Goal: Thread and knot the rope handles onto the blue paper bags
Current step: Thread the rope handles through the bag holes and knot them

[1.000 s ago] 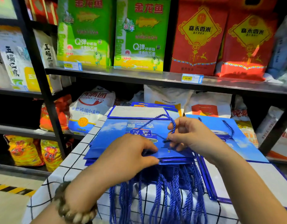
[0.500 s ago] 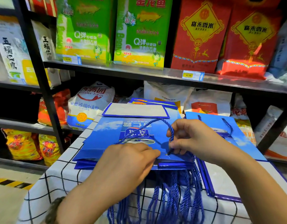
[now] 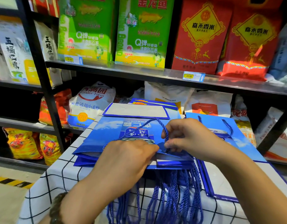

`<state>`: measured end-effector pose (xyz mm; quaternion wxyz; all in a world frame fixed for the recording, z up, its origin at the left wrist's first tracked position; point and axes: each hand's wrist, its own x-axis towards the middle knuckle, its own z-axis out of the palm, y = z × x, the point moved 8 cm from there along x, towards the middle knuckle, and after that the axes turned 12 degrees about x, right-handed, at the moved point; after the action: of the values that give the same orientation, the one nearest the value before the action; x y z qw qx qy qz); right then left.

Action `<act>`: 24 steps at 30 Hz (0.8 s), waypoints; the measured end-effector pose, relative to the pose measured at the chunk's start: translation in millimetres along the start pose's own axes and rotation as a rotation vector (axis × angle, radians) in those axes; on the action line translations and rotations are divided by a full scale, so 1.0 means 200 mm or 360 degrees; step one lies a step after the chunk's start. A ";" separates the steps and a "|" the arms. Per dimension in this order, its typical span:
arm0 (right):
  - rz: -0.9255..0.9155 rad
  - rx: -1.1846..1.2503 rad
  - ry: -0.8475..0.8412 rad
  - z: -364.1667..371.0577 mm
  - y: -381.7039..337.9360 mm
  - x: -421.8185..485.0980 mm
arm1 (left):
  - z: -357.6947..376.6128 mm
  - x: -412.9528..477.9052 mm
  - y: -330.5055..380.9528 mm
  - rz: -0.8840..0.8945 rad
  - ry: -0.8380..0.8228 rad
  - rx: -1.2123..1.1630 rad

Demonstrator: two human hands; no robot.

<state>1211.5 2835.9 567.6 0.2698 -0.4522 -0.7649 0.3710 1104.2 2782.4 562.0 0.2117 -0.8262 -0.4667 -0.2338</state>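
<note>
The right hand is pinching the rope just above its dark tip, holding the tip against the top bag near its front edge; the rope is looping off toward 12 o'clock and back down beside the left hand, which is lying on that edge at 9 o'clock of the right (gripping or only pressing, I cannot tell); the bag is topping a stack on the checked cloth; spare ropes are hanging at 6 o'clock; another bag is lying at 3 o'clock; shelves are standing at 12.
</note>
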 end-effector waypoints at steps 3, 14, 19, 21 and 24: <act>0.0036 0.0055 -0.0090 0.03 0.01 0.00 | -0.02 0.01 0.00 -0.0007 0.0020 -0.0021; -0.0068 -0.0197 -0.0001 0.05 0.01 -0.10 | -0.02 0.02 -0.05 -0.0314 0.0039 -0.0174; -0.0128 -0.0247 0.0080 0.06 -0.01 -0.10 | -0.02 0.06 0.01 -0.0504 -0.0300 0.0163; -0.0150 -0.0262 0.0107 0.06 -0.02 -0.10 | -0.01 0.08 0.03 -0.0514 -0.0369 0.0285; -0.0158 -0.0240 0.0153 0.07 -0.01 -0.11 | -0.02 0.10 0.03 -0.0478 -0.0316 0.0267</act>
<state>1210.2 2812.3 559.8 0.2894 -0.4501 -0.7983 0.2765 1118.3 2791.5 575.5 0.1957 -0.7457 -0.6212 -0.1404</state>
